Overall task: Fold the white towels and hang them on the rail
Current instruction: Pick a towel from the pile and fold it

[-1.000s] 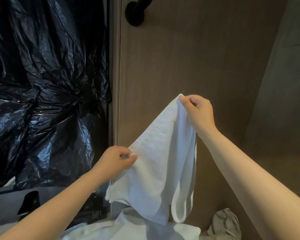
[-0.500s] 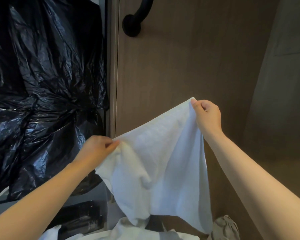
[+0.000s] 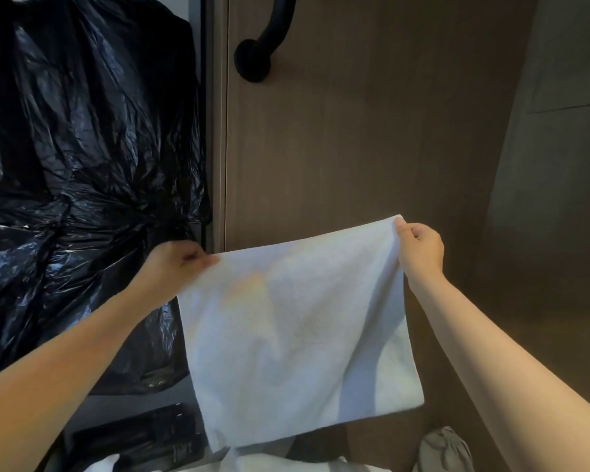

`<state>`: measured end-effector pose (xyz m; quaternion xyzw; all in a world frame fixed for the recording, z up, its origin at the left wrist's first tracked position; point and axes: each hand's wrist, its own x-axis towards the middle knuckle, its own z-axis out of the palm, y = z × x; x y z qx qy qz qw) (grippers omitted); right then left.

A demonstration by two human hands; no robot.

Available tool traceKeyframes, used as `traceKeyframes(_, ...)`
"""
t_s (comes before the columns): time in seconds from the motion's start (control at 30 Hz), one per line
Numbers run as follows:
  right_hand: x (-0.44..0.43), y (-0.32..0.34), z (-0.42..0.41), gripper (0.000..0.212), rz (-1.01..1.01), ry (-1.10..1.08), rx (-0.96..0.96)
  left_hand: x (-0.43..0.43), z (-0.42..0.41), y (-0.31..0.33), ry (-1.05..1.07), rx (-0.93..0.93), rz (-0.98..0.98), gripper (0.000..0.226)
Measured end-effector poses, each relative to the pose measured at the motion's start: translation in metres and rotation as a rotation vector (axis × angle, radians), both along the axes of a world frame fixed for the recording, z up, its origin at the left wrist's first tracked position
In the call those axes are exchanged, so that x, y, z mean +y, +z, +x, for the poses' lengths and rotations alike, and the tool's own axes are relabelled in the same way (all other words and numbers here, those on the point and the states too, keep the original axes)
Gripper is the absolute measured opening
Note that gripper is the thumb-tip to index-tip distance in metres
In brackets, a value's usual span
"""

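A white towel hangs spread flat in front of me, stretched between both hands by its top edge. My left hand pinches the top left corner. My right hand pinches the top right corner, a little higher. High on the brown wall, the black rail shows its round mount and a curved arm that runs out of the top of the frame. More white cloth lies below the towel at the bottom edge, mostly hidden.
A large crumpled black plastic bag fills the left side. A brown wood-look wall panel stands straight ahead. Black boxes lie at the bottom left, and a grey cloth bundle at the bottom right.
My hands have drawn apart and risen, pulling the bunched towel open into a flat sheet. The view has tilted up, so more of the rail shows.
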<state>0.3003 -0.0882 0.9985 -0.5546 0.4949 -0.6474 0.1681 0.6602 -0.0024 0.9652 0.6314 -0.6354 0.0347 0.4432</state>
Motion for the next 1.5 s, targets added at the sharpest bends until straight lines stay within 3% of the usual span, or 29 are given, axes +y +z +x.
traceKeyframes(0.27,-0.012,-0.018,-0.009,0.043,0.11,-0.065,-0.044,-0.008,0.003,0.006,0.064,0.067,-0.084,0.046)
traceKeyframes(0.4,-0.015,-0.02,-0.014,0.043,0.129,-0.102,-0.032,-0.012,0.003,0.008,0.001,0.141,-0.072,0.023)
traceKeyframes(0.5,-0.018,-0.024,-0.018,0.041,0.145,-0.11,-0.046,-0.011,0.003,0.01,-0.064,0.078,-0.059,0.006)
traceKeyframes(0.63,-0.022,-0.027,-0.019,0.039,0.197,-0.11,-0.091,-0.011,0.0,0.009,-0.063,-0.055,-0.011,0.01)
traceKeyframes(0.9,-0.031,-0.033,-0.022,0.034,0.224,-0.114,-0.118,-0.012,-0.007,0.009,-0.007,0.016,-0.108,0.013)
traceKeyframes(1.07,-0.031,-0.046,-0.028,0.034,0.334,-0.137,0.103,-0.008,-0.027,0.013,-0.06,0.098,-0.14,0.013)
traceKeyframes(1.17,-0.02,-0.056,-0.019,0.051,0.338,-0.13,0.276,-0.002,-0.049,0.017,-0.113,0.073,-0.143,0.011)
traceKeyframes(1.27,0.009,-0.073,0.012,0.045,0.187,0.093,0.345,0.001,-0.077,0.011,-0.2,0.021,-0.045,0.01)
traceKeyframes(1.37,0.039,-0.098,0.049,0.033,0.219,0.499,0.238,0.004,-0.097,-0.005,-0.289,-0.001,0.006,0.008)
traceKeyframes(1.5,0.063,-0.122,0.072,0.026,0.241,0.763,0.152,0.011,-0.104,-0.02,-0.357,0.061,0.014,0.006)
